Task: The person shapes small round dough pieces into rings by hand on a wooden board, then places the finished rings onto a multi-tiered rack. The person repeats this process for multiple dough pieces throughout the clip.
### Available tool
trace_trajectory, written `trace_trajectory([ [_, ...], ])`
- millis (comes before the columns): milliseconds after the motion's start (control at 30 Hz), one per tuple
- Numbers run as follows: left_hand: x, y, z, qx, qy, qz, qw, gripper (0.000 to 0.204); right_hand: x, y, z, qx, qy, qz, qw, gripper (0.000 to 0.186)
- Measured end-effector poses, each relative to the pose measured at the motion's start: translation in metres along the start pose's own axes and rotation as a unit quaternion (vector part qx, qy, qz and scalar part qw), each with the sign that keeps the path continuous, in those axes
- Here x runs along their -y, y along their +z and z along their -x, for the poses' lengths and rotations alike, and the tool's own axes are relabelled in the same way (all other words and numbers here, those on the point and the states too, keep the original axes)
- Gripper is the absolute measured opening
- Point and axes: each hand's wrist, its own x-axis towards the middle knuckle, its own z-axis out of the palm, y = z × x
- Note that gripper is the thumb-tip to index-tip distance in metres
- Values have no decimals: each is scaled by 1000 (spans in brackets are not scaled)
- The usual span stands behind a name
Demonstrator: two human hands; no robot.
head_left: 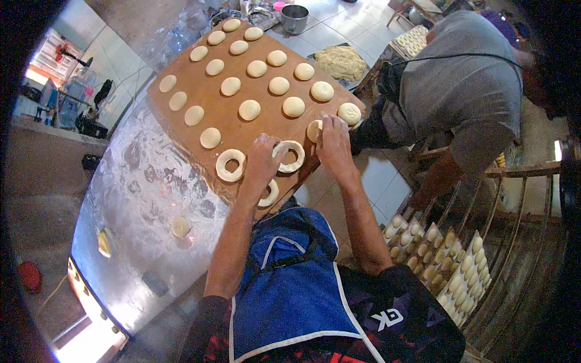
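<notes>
My left hand (262, 160) is closed with its fingertips on the left side of a dough ring (297, 158), near the front of the brown wooden board (203, 91). My right hand (336, 148) grips the edge of a round dough piece (313, 131) at the board's right edge. To the left of my left hand lies another dough ring (223, 171). A third ring (272, 193) is partly hidden beneath my left wrist. Several flat dough rounds (249, 110) sit in rows across the board, with a larger, dented round (349, 114) just beyond my right hand.
A floured metal table (151, 181) lies left, with a loose dough round (180, 227). A co-worker in a grey shirt (454, 91) bends at the right. Trays of dough pieces (466, 272) stand in a rack at lower right. Behind are a dough mass (340, 62) and metal pot (295, 21).
</notes>
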Motion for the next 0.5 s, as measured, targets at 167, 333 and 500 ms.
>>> trace_trajectory([
  [167,-7,-22,10,-56,-16,27,998,29,-24,7,-34,231,-46,69,969,43],
  [333,35,-119,85,-196,-35,18,980,22,-8,-34,-42,251,78,-108,959,38],
  [500,98,-217,201,-324,-294,23,899,17,114,0,-29,221,58,-368,901,35],
])
